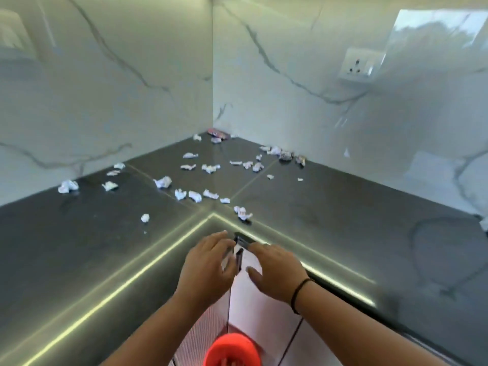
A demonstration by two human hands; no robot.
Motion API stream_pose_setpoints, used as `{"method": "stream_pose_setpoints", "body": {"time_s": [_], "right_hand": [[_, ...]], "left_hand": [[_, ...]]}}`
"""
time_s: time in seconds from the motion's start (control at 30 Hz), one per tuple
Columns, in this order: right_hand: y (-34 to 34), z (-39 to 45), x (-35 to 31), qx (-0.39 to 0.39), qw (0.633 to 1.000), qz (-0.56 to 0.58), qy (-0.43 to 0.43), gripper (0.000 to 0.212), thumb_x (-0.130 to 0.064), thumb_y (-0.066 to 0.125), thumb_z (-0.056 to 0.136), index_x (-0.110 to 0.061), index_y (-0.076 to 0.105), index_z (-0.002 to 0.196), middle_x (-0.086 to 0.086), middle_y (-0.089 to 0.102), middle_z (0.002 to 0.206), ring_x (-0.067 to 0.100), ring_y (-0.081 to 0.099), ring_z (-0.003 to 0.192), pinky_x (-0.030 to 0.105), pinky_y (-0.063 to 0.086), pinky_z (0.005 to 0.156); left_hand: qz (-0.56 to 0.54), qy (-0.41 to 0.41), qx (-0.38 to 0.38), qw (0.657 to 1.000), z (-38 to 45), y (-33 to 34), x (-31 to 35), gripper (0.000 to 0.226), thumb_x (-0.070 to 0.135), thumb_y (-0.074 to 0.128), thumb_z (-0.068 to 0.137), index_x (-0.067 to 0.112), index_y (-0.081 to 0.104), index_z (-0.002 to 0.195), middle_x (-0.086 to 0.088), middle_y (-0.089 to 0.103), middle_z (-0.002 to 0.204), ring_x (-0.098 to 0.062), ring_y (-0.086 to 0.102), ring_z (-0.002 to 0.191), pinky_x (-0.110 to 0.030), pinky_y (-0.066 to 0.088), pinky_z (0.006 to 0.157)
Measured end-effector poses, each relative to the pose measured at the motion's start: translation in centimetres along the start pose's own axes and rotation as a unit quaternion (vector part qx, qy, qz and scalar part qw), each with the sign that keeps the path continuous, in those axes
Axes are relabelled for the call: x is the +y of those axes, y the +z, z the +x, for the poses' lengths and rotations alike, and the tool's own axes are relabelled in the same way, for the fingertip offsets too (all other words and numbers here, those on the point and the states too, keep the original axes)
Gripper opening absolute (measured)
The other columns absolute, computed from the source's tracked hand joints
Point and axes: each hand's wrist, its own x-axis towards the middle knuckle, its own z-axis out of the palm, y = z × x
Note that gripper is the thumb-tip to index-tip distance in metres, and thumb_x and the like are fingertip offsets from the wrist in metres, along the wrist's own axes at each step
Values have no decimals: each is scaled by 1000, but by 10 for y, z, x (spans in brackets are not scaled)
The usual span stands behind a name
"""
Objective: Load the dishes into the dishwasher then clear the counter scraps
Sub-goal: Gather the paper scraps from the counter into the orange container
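scraps (195,196) litter the dark counter (330,207), both hands below its edge.

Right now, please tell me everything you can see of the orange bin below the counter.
The orange bin looks like plastic, round, with a bright orange-red rim and an open top. It stands at the bottom edge of the view, partly cut off, on the floor in front of the pale cabinet doors. Something pale seems to lie inside, too blurred to name. Neither hand touches it.
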Motion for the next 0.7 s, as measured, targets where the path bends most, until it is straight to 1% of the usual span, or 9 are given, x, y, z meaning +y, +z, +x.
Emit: {"method": "stream_pose_setpoints", "body": {"time_s": [0.03,0.1,0.2,0.27,0.37,0.47,0.53,0.6,0.7], "right_hand": [[-6,4,3,10,1000,-3,18,43,-49,47,86,-27,47,124,-1,60,116,23,55,107,34,45,87],[-15,15,7,17,998,-23,55,47,-51,47,86,-26,45,125,0,57,121,24,52,111,36,44,91],[-9,26,19,-21,992,-47,116,63,-63,41,85,-24,35,134,4,42,140,27,36,130,42,35,105],[1,35,27,-64,985,-45,151,83,-76,32,82,-24,22,145,7,21,156,31,15,144,48,19,115],[18,52,42,-93,975,-17,201,109,-92,13,67,-25,4,152,9,0,161,36,-5,146,55,5,117],[34,78,57,-87,973,0,213,126,-101,3,52,-25,-2,152,8,-5,161,36,-10,145,57,-2,115],[46,100,65,-85,976,23,200,132,-104,4,47,-25,-6,152,8,-9,161,35,-16,145,55,-12,113],[57,127,67,-77,983,34,162,133,-105,3,46,-24,-10,152,9,-12,160,34,-19,144,53,-19,111],[65,163,65,-66,989,49,123,129,-103,2,50,-24,-13,151,10,-13,160,33,-19,144,51,-18,113]], "left_hand": [[28,-21,-7,999,7,-6,-8,38,37,59,85,23,62,120,-2,54,138,-23,49,127,-37,38,104],[101,-109,-41,988,19,-18,-34,61,59,48,87,27,42,139,-3,30,155,-25,24,143,-45,26,112],[170,-251,-83,950,26,-25,-83,104,89,25,73,24,7,152,-4,-3,162,-29,-7,148,-49,7,117],[174,-323,-90,926,29,-23,-114,125,99,17,58,20,-6,153,-8,-10,161,-34,-11,146,-50,0,118],[140,-389,-101,905,40,-12,-138,142,106,17,44,19,-14,151,-11,-13,160,-37,-13,146,-51,-5,118],[127,-412,-90,898,67,6,-148,145,107,19,41,17,-13,151,-12,-10,160,-34,-10,147,-49,-4,119],[115,-398,-90,906,90,20,-153,142,106,22,44,18,-14,151,-8,-11,161,-28,-9,148,-45,-3,120],[109,-367,-104,918,112,33,-156,140,104,26,46,21,-16,150,-3,-15,160,-23,-12,147,-41,-5,120],[121,-344,-125,923,135,46,-156,138,104,29,48,24,-22,149,2,-21,159,-17,-20,145,-39,-8,119]]}}
